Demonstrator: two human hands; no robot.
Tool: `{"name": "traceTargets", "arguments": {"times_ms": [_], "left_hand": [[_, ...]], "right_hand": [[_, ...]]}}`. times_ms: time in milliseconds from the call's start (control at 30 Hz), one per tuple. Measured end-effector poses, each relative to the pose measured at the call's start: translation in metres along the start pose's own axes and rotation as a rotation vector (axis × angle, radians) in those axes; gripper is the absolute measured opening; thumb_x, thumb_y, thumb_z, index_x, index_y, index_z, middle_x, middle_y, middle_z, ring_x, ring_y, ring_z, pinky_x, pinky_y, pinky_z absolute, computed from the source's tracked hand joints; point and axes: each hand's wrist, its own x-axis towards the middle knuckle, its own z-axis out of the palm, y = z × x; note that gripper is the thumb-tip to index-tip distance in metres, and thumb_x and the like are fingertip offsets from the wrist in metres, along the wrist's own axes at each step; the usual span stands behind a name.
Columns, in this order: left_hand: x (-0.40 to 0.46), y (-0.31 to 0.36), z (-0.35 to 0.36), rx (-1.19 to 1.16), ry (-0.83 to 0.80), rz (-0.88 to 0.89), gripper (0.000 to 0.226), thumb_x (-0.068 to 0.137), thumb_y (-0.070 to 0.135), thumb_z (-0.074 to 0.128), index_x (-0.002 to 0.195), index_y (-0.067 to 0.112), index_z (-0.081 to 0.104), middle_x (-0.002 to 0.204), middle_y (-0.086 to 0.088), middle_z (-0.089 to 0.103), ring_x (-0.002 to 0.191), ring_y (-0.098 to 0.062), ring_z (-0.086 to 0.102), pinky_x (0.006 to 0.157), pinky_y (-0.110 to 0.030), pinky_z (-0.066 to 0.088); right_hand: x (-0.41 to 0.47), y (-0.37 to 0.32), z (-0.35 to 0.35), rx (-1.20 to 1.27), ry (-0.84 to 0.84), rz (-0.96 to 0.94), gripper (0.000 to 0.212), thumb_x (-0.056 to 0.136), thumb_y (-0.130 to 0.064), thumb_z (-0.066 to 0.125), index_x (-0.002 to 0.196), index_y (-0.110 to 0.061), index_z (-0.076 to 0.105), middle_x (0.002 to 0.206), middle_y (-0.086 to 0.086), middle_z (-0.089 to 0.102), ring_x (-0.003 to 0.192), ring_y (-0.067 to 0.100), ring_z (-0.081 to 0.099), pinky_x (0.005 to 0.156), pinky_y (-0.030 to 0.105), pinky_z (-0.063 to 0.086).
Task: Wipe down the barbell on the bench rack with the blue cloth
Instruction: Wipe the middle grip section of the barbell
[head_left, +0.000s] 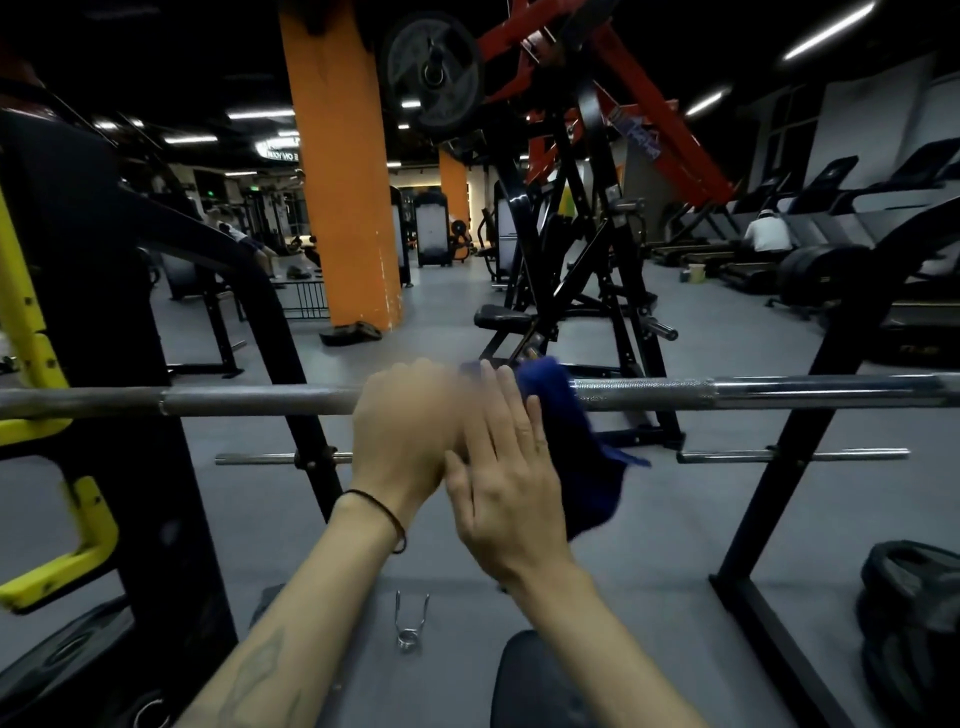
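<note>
While the long steel barbell (260, 401) sits across the black bench rack (810, 426), wiping looks mid-way at best: the dark blue fabric cloth (569, 441) is draped over the bar's middle, most of it hanging below. Left hand (402, 431) is motion-blurred, fingers curled over the bar at the cloth's edge; can't tell if it pinches cloth. Right hand (506, 478) has fingers straight, flat against the cloth. Both long ends appear untouched yet. Bar: smooth matte on the left, knurled and shinier to the right. Cloth is soft and creased.
</note>
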Motion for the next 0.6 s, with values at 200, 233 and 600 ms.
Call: {"name": "traceTargets", "arguments": {"times_ms": [200,233,600], "left_hand": [[0.002,-0.003,0.002,-0.013,0.064,0.003,0.036,0.103,0.024,0.035,0.073,0.015,0.051,0.067,-0.003,0.048,0.061,-0.025,0.044,0.062,-0.039,0.034],[0.003,-0.001,0.004,-0.012,0.083,-0.021,0.035,0.102,0.024,0.036,0.072,0.015,0.050,0.066,-0.003,0.047,0.060,-0.025,0.044,0.061,-0.040,0.035],[0.015,0.000,0.007,-0.007,0.210,-0.082,0.046,0.100,0.020,0.042,0.054,0.015,0.048,0.047,-0.003,0.045,0.041,-0.025,0.040,0.049,-0.032,0.030]], "right_hand": [[-0.009,0.037,-0.019,-0.026,0.130,0.165,0.060,0.111,-0.041,0.028,0.160,-0.008,0.033,0.169,0.010,0.027,0.159,0.025,0.016,0.130,0.047,0.008],[-0.006,0.023,-0.014,0.034,0.146,0.239,0.062,0.111,-0.043,0.026,0.160,-0.006,0.033,0.169,0.011,0.026,0.159,0.026,0.014,0.130,0.047,0.005],[-0.007,0.048,-0.024,-0.019,0.192,0.232,0.060,0.112,-0.044,0.025,0.158,-0.007,0.035,0.167,0.010,0.032,0.158,0.026,0.019,0.129,0.052,0.009]]}}
